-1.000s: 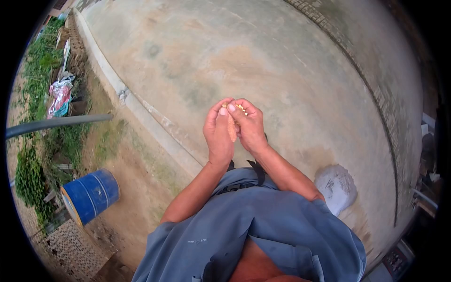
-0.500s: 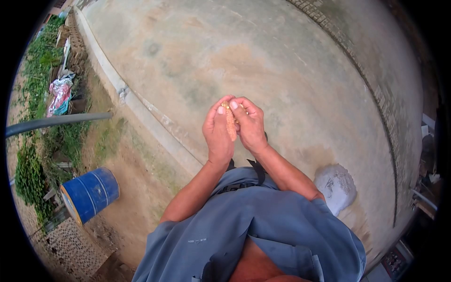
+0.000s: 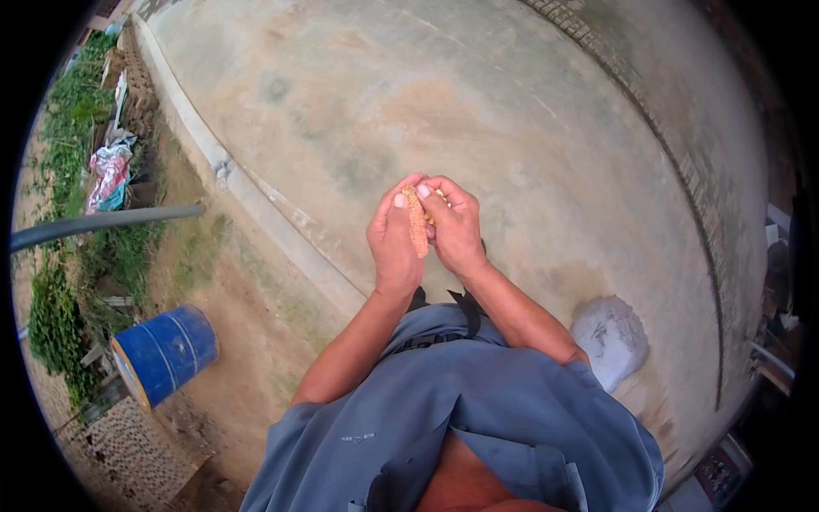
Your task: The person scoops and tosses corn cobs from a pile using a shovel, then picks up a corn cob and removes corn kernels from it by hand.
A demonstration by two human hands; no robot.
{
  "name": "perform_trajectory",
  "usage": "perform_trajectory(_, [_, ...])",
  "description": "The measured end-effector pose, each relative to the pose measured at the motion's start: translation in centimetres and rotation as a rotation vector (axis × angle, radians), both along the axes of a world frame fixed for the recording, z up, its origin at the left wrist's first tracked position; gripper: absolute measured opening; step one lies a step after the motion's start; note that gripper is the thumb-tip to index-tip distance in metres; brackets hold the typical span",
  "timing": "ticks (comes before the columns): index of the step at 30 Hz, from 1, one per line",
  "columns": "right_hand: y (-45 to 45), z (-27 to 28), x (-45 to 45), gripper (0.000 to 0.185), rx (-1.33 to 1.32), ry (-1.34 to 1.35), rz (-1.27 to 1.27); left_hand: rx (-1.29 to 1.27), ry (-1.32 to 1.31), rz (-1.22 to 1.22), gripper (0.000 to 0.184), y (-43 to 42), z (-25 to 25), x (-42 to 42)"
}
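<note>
Both hands meet in front of my waist, over the concrete ground. My left hand is closed around a corn cob, its thumb lying along the side. The cob looks mostly bare and pinkish-orange, and its lower end sticks out between the palms. My right hand is curled against it, thumb pressed near the cob's top. Some yellow corn kernels show under the right fingers. Whether they are loose or on a second cob is hidden.
A blue drum lies on the dirt at left, beyond a low concrete curb. A grey pipe juts in above it. At right, a whitish pile sits on the concrete. Green plants line the left edge.
My right thumb has shifted slightly beside the cob's top, and more yellow kernels show under the right fingers. Both hands stay in nearly the same place.
</note>
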State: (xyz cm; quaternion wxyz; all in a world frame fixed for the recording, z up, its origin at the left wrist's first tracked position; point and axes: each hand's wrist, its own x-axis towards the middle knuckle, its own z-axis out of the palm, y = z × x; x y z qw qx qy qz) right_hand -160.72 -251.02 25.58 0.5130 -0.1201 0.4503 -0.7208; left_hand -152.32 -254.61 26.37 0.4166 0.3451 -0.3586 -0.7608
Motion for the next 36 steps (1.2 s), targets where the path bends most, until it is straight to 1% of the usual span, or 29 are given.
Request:
perform_trajectory(2, [0.1, 0.2, -0.1, 0.015, 0.047, 0.001, -0.01, 0.001, 0.01, -0.014, 0.038, 0.0, -0.1, -0.3])
perform_trajectory(6, [0.3, -0.2, -1.6, 0.014, 0.033, -0.044, -0.006, 0.019, 0.002, -0.036, 0.04, 0.0, -0.5, -1.2])
perform_trajectory(9, [0.6, 0.1, -3.5, 0.013, 0.016, -0.129, 0.001, 0.041, -0.006, -0.065, 0.043, 0.0, -0.5, -2.9])
perform_trajectory(11, [0.7, 0.3, -4.8, 0.013, 0.004, -0.276, -0.028, 0.049, -0.003, -0.08, 0.044, -0.1, -0.6, -4.0])
perform_trajectory(13, [0.7, 0.4, -6.4, 0.012, -0.006, -0.293, -0.039, 0.08, 0.125, -0.177, 0.046, -0.1, -1.1, -5.2])
perform_trajectory(14, [0.9, 0.4, -7.2, 0.012, -0.01, -0.308, -0.04, 0.08, 0.124, -0.181, 0.046, 0.2, -1.5, -5.9])
perform_trajectory(18, [2.1, 0.8, -10.6, 0.012, -0.069, -0.27, 0.041, 0.006, -0.003, -0.128, 0.05, 1.2, 0.6, -9.3])
perform_trajectory(19, [2.5, 1.0, -11.5, 0.013, -0.076, -0.319, 0.059, 0.004, -0.047, -0.107, 0.05, 1.7, 1.2, -10.2])
perform_trajectory(23, [3.2, 1.4, -15.3, 0.016, -0.077, -0.474, 0.078, 0.006, -0.03, -0.155, 0.049, 1.9, 0.7, -12.7])
perform_trajectory(25, [3.3, 1.2, -16.6, 0.018, -0.11, -0.502, 0.091, 0.049, 0.111, -0.216, 0.047, 1.4, 0.2, -13.1])
perform_trajectory(27, [3.2, 0.9, -18.2, 0.02, -0.138, -0.533, 0.102, 0.046, 0.113, -0.175, 0.045, 1.5, 0.4, -14.6])
perform_trajectory(29, [2.6, 0.4, -19.3, 0.025, -0.212, -0.619, 0.133, 0.048, 0.119, -0.133, 0.042, 0.9, 0.6, -15.6])
perform_trajectory(31, [1.9, 0.0, -19.7, 0.027, -0.214, -0.65, 0.142, 0.184, 0.236, -0.156, 0.038, -0.3, -0.3, -15.2])
perform_trajectory(32, [1.3, -0.3, -20.3, 0.029, -0.215, -0.68, 0.151, 0.187, 0.235, -0.158, 0.038, -1.1, -0.9, -15.4])
perform_trajectory(34, [-0.2, -1.2, -21.3, 0.029, -0.214, -0.655, 0.143, 0.392, 0.33, -0.078, 0.035, -2.9, -2.6, -15.5])
perform_trajectory(36, [-2.1, -2.1, -22.3, 0.03, -0.206, -0.621, 0.134, 0.431, 0.322, -0.069, 0.035, -4.8, -4.1, -15.4])
